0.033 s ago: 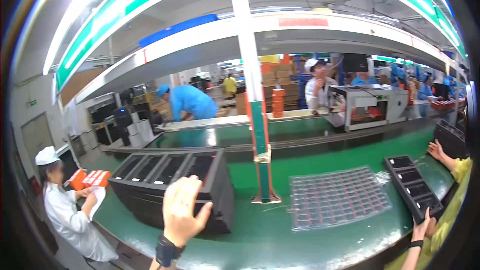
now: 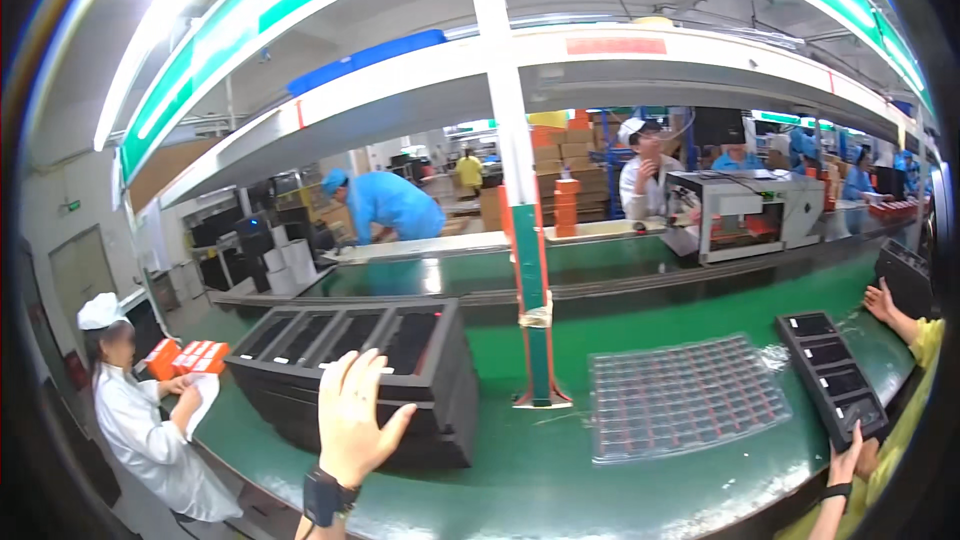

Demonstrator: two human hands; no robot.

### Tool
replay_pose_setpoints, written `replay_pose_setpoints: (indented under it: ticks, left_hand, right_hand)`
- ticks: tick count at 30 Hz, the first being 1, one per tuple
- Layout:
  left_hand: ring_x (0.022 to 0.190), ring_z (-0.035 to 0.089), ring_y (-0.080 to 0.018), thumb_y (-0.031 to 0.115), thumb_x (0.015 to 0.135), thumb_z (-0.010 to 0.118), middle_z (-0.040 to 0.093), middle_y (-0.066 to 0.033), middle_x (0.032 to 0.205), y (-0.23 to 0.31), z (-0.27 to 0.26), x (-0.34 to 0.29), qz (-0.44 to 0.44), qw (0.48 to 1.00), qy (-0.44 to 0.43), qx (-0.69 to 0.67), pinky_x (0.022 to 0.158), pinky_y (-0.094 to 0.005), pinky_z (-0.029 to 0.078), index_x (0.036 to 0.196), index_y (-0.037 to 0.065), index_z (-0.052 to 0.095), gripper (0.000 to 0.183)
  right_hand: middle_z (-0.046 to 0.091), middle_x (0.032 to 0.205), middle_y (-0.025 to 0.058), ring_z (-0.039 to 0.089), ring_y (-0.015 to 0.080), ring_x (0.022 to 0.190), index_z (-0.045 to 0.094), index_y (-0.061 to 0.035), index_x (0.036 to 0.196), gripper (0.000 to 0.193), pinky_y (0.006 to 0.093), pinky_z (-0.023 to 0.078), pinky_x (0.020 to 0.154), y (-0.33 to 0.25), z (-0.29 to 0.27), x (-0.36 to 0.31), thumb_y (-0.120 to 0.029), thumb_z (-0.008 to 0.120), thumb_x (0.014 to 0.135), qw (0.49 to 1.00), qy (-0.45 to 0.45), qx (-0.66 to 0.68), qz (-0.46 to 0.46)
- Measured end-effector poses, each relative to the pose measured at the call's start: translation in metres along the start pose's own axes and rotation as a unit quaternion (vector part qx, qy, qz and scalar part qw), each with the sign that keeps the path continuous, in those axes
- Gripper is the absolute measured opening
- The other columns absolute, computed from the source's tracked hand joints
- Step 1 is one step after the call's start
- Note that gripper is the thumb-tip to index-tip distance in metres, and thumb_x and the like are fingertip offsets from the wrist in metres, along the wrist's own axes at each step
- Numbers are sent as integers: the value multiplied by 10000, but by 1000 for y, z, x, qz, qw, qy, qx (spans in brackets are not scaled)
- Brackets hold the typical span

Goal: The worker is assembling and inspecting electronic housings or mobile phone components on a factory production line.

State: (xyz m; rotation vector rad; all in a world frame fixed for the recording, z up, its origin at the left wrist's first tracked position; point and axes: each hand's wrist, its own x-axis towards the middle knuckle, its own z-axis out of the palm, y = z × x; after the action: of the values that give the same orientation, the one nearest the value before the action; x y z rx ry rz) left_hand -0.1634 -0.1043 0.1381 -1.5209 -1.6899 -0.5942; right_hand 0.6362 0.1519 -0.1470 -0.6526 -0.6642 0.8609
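My left hand (image 2: 352, 425), with a black band at the wrist, is raised in front of a stack of black foam trays (image 2: 455, 410). Its fingers are stretched and the thumb stands apart; nothing is in it. Whether it touches the stack I cannot tell. The top tray has several compartments with dark items and small white labels. At the far right my right hand (image 2: 846, 458) grips the near end of another black compartment tray (image 2: 832, 380), which lies tilted. A co-worker's hand (image 2: 880, 302) in a yellow sleeve is open beyond that tray.
A clear plastic blister tray (image 2: 690, 395) lies on the green bench (image 2: 530, 460) between my hands. A green and white post (image 2: 535, 340) rises behind it. Left, a person in white (image 2: 140, 430) handles paper near orange boxes (image 2: 200, 356). A machine (image 2: 755, 215) stands across the bench.
My left hand has shifted slightly left across the front of the tray stack. The whole view has moved a little; my right hand and its tray look unchanged.
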Motion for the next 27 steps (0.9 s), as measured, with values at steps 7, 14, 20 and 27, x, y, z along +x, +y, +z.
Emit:
replay_pose_setpoints:
  ticks: [7, 14, 20, 27]
  left_hand:
    - [1193, 447, -360, 328, 630, 911, 499, -146, 1175, -86, 13, -48, -95, 995, -41, -3, 1106, -533, 283, 1211, 55, 509, 758]
    - [1129, 536, -325, 49, 798, 664, 581, -154, 1206, 28, -6, -77, 10, 999, -20, 37, 992, -438, 395, 1217, 24, 571, 430]
    - [1092, 545, -222, 54, 843, 615, 589, -62, 1166, 129, -46, -92, 145, 987, 59, 47, 1032, -452, 361, 1262, 110, 661, 426]
    - [1021, 648, -218, 221, 966, 641, 661, -32, 1095, 29, -52, -155, 186, 947, 182, 191, 1029, -558, 446, 1062, 192, 588, 114]
  right_hand:
    - [500, 1428, 126, 468, 259, 1332, 472, -67, 1427, 582, 387, 341, 1130, 23, 93, -47, -461, 551, 1006, 848, 216, -409, -258]
    - [376, 1521, 252, 480, 441, 1334, 109, -182, 1591, 858, 641, 441, 1044, -18, 375, -235, -633, 493, 971, 773, -549, -19, 317]
    - [631, 1224, 91, 636, 187, 1100, 500, -14, 1352, 498, 349, 527, 951, -47, 471, -286, -292, 639, 963, 795, -415, 7, 444]
    - [632, 1075, 77, 619, 183, 921, 520, -18, 1348, 561, 322, 513, 790, -67, 353, -277, -200, 662, 837, 896, -268, -52, 351]
